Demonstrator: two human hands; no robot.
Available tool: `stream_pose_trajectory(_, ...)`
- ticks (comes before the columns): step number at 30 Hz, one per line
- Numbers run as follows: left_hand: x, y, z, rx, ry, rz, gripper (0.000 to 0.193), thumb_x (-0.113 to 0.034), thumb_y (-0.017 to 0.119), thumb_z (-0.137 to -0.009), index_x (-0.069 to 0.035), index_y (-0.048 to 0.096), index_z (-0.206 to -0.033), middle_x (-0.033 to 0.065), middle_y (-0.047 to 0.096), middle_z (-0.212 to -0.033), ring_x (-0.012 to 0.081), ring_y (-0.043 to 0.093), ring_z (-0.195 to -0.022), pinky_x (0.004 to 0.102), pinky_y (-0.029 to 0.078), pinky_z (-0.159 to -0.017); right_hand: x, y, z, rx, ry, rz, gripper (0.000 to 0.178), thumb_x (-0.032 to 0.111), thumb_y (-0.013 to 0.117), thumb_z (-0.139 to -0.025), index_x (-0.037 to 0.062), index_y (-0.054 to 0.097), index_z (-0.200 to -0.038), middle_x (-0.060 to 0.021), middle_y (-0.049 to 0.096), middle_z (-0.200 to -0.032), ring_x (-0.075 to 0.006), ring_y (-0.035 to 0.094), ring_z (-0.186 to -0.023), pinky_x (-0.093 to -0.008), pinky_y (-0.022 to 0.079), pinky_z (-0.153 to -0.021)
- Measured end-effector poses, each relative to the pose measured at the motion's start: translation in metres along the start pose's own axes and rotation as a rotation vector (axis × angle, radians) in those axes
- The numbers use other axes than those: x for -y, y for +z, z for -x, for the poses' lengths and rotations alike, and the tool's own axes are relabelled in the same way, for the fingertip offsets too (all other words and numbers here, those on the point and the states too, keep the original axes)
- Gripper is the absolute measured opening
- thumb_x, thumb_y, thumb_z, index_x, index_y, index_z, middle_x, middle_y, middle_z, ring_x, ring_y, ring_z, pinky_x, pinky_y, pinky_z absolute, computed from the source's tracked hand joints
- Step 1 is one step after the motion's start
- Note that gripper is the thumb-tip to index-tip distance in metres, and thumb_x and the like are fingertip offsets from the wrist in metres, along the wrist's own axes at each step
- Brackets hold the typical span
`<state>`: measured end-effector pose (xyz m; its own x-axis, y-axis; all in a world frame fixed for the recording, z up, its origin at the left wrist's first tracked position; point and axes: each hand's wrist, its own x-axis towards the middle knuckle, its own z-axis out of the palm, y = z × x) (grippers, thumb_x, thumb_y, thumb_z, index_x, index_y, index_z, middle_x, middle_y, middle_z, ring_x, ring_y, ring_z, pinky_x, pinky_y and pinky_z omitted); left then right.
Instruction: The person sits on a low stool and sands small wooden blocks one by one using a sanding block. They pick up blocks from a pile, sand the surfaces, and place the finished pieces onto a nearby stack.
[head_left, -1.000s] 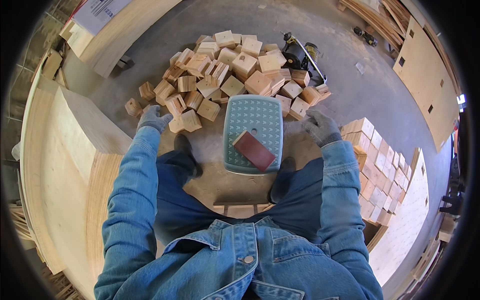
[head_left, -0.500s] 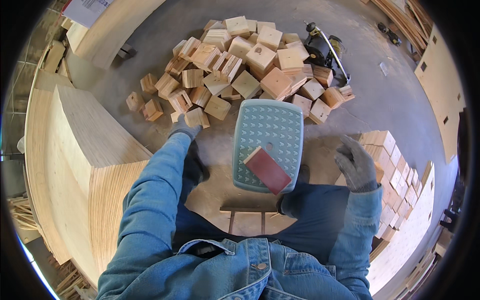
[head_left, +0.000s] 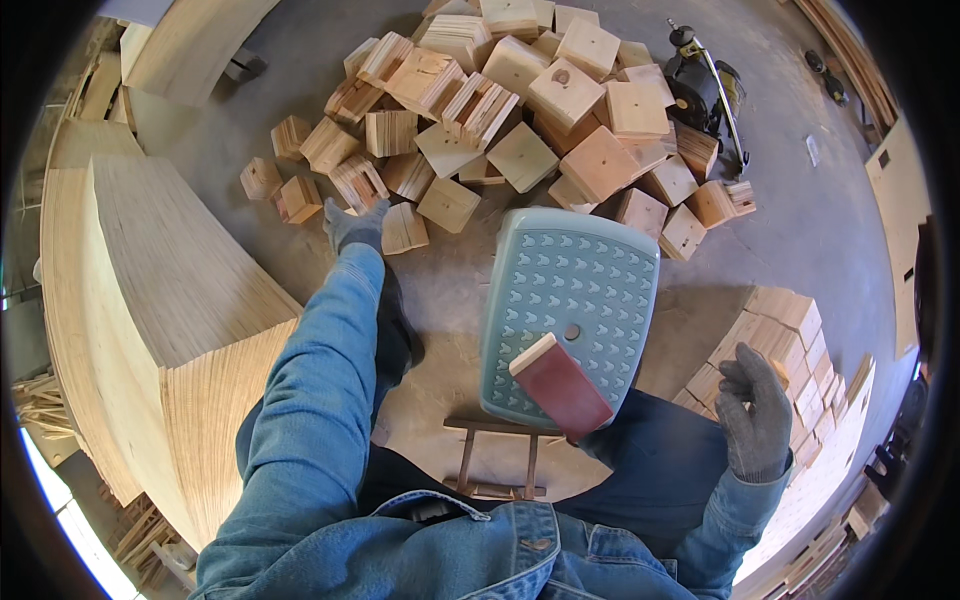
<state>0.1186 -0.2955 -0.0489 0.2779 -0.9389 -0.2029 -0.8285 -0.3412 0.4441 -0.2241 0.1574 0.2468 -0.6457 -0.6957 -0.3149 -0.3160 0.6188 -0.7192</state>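
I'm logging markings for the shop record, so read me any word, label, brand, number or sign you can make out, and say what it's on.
No text can be read in this view.
Blue-green step stool: raised repeating shapes, no lettering visible.
Red-faced wooden block: no lettering visible.
Piled wooden blocks: dark spots and grain, nothing legible.
Black-and-yellow power tool: too small to read any marking.

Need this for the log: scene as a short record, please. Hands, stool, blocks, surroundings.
Left hand: gray-gloved hand, at the near edge of the loose wood blocks; contact unclear
Right hand: gray-gloved hand, fingers partly curled, no held item visible; nearest the neat block stack
Stool: blue-green stool, a red-brown block lying on top
Left side: stacked wood sheets
Floor, beyond stool: loose blocks, black-and-yellow tool
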Motion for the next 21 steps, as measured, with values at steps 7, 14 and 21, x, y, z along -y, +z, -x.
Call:
stream_pose_trajectory(7, 0.088, 0.018, -0.148, 0.250, 0.092, 0.348, 0.134, -0.037, 0.106, -0.056, 0.009, 0.033, -0.158, 0.0262, 0.058, -0.149, 0.0349, 0.059, -0.136, 0.0364, 0.046, -0.114, 0.003, 0.000, -0.004, 0.013, -0.019, 0.048, 0.065, 0.011, 0.084, -0.084, 0.0008, 0.062, -0.144, -0.0168, 0.075, -0.119, -0.0242, 0.073, -0.103, -0.0385, 0.060, -0.092)
stream_pose_trajectory(14, 0.085, 0.035, -0.163, 0.416, 0.229, 0.575, 0.081, 0.002, 0.092, -0.071, 0.003, 0.053, -0.142, 0.0142, 0.070, -0.128, 0.0257, 0.069, -0.111, 0.0376, 0.057, -0.097, 0.005, 0.008, -0.011, 0.018, 0.038, 0.055, 0.067, 0.015, 0.086, -0.084, 0.0004, 0.061, -0.145, -0.0171, 0.075, -0.121, -0.0242, 0.072, -0.104, -0.0390, 0.059, -0.094)
stream_pose_trajectory(21, 0.074, 0.025, -0.154, 0.317, 0.243, 0.462, 0.088, -0.020, 0.103, -0.059, 0.004, 0.064, -0.134, 0.0171, 0.073, -0.127, 0.0272, 0.071, -0.111, 0.0352, 0.056, -0.098, 0.006, 0.008, -0.012, 0.036, 0.015, 0.110, 0.064, 0.013, 0.083, -0.085, 0.0008, 0.062, -0.144, -0.0177, 0.074, -0.119, -0.0249, 0.072, -0.103, -0.0392, 0.059, -0.092)
